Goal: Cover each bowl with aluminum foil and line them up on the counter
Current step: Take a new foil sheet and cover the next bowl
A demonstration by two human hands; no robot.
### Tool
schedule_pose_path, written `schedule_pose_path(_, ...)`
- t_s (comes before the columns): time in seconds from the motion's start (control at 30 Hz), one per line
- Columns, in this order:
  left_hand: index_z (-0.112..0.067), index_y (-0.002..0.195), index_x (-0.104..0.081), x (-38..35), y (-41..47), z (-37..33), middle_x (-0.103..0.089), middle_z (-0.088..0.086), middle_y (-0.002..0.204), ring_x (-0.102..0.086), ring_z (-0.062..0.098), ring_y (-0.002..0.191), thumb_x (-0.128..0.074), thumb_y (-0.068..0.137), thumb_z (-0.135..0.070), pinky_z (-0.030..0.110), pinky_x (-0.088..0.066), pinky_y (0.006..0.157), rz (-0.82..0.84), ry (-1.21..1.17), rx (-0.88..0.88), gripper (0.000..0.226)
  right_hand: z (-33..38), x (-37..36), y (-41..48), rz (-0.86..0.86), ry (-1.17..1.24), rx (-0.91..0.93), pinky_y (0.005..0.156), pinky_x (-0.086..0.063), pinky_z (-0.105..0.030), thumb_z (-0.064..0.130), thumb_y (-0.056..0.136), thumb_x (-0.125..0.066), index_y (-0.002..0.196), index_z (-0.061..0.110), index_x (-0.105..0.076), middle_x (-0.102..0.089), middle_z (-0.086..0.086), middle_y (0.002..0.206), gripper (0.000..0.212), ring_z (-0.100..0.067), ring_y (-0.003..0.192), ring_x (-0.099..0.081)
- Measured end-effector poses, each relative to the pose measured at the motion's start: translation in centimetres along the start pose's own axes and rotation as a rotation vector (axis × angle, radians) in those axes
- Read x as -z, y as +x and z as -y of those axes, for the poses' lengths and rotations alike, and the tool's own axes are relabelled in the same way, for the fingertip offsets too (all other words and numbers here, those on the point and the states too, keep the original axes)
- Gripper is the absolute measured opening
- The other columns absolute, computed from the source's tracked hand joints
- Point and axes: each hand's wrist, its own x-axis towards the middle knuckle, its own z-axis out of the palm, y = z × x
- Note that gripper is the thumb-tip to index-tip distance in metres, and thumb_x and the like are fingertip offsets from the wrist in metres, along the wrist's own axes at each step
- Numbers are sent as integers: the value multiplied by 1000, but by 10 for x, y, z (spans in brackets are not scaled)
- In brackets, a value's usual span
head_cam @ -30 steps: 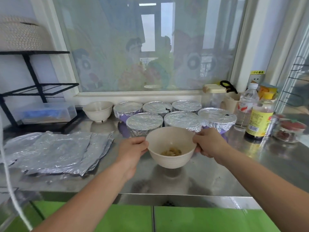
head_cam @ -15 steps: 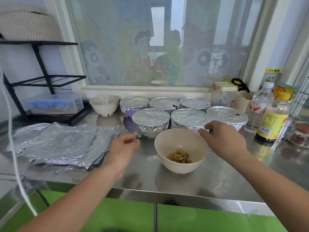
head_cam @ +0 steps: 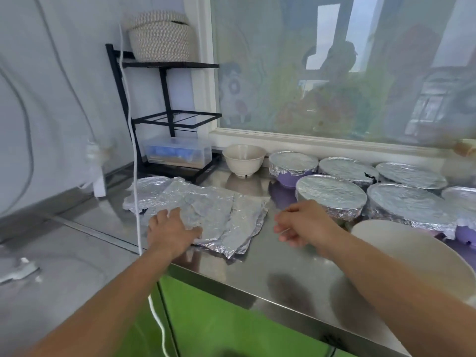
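left hand: lies palm down on the near left corner of the foil sheets, fingers stretched out and spread, thumb out to the side on the foil. no sheet is lifted or gripped.

right hand: hovers above the counter, between the foil sheets and the bowls. fingers loosely curled, holding nothing, touching nothing.

foil sheets: a loose, crinkled stack lying flat on the steel counter, left of the bowls.

uncovered bowl: cream, at the right edge of view near the counter's front, partly hidden by the right forearm. contents cannot be seen from here.

foil-covered bowls, two rows under the window. back row. front row, and one cut off by the frame edge. purple shows below the foil on several.

second bare bowl: cream, upright, at the left end of the back row, just beside the first covered bowl.

surroundings: black rack in the corner, woven basket on top, clear plastic box at its base. white cord hangs in front of it. green cabinet front below the counter.
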Motion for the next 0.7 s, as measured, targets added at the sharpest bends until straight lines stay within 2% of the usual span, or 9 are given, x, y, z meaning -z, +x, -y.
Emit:
schedule_pose_path(0.1, -22, 153, -18, -4, 18, 18, -15, 11, 159, -11, 37, 145, -63, 72, -72, 53, -17, 116, 114, -14, 10, 105, 2, -40, 33, 52, 186, -74, 53, -57, -26, 3, 91, -62, 98, -2, -63, -67, -20, 82, 9, -22, 60, -67)
schedule_pose_path(0.2, -24, 153, -17, -9, 24, 25, -11, 8, 161, -7, 35, 146, -61, 68, -78, 54, -14, 117, 126, -7, -26, 111, 8, -70, 63, 40, 304, -135, 65, -60, -33, -1, 91, -61, 104, -10, -60, -64, -22, 85, 16, -28, 70, -66)
schedule_pose_path(0.33, -22, 153, -19, -13, 29, 33, -11, 7, 161, -4, 31, 147, -62, 67, -79, 49, -12, 118, 123, -38, -60, 111, 18, -103, 100, 52, 319, -222, 46, -56, -30, -3, 88, -64, 112, -11, -57, -61, -21, 88, 26, -27, 68, -63)
schedule_pose_path(0.4, -22, 152, -21, -14, 31, 35, -11, 7, 160, -3, 29, 147, -63, 66, -79, 46, -11, 118, 116, -68, -74, 111, 21, -112, 113, 75, 296, -245, 44, -55, -27, 1, 89, -65, 108, -6, -58, -62, -19, 85, 21, -25, 65, -62)
schedule_pose_path(0.47, -22, 151, -24, -14, 33, 37, -12, 6, 160, -3, 27, 147, -63, 65, -78, 44, -12, 119, 116, -93, -86, 110, 22, -119, 122, 84, 223, -253, 42, -52, -23, 3, 88, -66, 94, -1, -60, -61, -14, 74, 9, -19, 54, -58)
schedule_pose_path(0.53, -22, 152, -23, -13, 34, 38, -11, 5, 160, -1, 26, 147, -64, 64, -79, 44, -12, 119, 122, -112, -96, 112, 23, -122, 129, 67, 148, -253, 41, -43, -21, -3, 84, -65, 82, 0, -58, -55, -15, 65, 8, -17, 46, -49)
schedule_pose_path(0.6, -22, 152, -23, -10, 35, 39, -11, 4, 160, -3, 26, 147, -65, 65, -76, 43, -13, 119, 99, -171, -96, 111, 23, -121, 131, 72, 103, -205, 47, -35, -23, -6, 80, -60, 83, 3, -55, -51, -18, 70, 11, -18, 52, -44)
schedule_pose_path(0.7, -19, 148, -30, 1, 38, 38, -19, 6, 156, -18, 26, 143, -68, 75, -63, 42, -21, 117, -37, -346, -76, 94, 28, -108, 123, 87, 172, -147, 58, -56, -30, -3, 82, -59, 87, 5, -58, -54, -16, 78, 9, -21, 62, -53)
